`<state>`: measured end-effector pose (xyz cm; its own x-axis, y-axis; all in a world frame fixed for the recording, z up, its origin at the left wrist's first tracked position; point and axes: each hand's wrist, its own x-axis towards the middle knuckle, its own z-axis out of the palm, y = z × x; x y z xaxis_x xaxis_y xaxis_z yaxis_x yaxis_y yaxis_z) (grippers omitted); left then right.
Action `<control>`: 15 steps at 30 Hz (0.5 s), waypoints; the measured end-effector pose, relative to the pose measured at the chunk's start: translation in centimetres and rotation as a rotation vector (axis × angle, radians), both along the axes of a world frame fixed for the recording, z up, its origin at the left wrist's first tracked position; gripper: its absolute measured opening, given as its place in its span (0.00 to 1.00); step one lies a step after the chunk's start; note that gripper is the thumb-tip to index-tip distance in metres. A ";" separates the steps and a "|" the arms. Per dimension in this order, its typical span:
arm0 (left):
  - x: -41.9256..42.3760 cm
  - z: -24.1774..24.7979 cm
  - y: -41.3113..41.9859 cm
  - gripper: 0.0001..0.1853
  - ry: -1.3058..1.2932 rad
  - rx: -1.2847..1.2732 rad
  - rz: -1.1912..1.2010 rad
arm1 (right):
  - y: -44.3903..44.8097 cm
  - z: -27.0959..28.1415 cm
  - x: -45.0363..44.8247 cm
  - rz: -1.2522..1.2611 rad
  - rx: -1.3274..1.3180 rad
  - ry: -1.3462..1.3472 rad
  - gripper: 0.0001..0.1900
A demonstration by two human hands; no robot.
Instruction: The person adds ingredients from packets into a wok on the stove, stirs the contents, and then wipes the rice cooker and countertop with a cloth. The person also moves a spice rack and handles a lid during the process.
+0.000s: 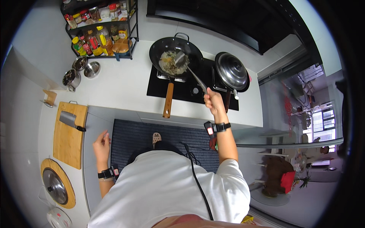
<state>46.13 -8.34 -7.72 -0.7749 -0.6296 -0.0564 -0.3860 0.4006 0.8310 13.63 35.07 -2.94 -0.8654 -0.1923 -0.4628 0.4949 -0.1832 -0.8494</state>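
Observation:
My right hand [213,101] grips the handle of a metal spatula [197,79], whose blade rests among chopped food [168,63] in a black wok [155,50]. The wok sits over the left burner of the black cooktop [182,92], its wooden handle pointing towards me. Beside it, on the right burner, a dark pan is covered by a steel lid [232,69]. My left hand [102,144] hangs away from the wok near the wooden cutting board [68,142], its fingers loosely curled and holding nothing visible. A cleaver [68,117] lies on that board.
At the back left stands a black rack [99,24] of bottles and jars. Several metal bowls [92,69] are on the white counter [122,82] below it. Another steel lid [54,185] lies on a round wooden board [72,196]. A range hood [199,17] overhangs the back.

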 end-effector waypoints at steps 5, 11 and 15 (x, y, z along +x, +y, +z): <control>-3.0 0.1 -0.8 0.15 0.015 0.036 -0.001 | -1.3 0.2 -0.6 0.049 -0.230 -0.169 0.20; -5.3 1.1 -3.2 0.15 0.019 0.028 -0.002 | -3.4 -2.0 -1.9 0.035 -0.588 -0.341 0.25; -6.4 1.8 -5.7 0.15 0.011 -0.021 -0.041 | -4.8 -1.6 -1.3 -0.027 -0.591 -0.298 0.26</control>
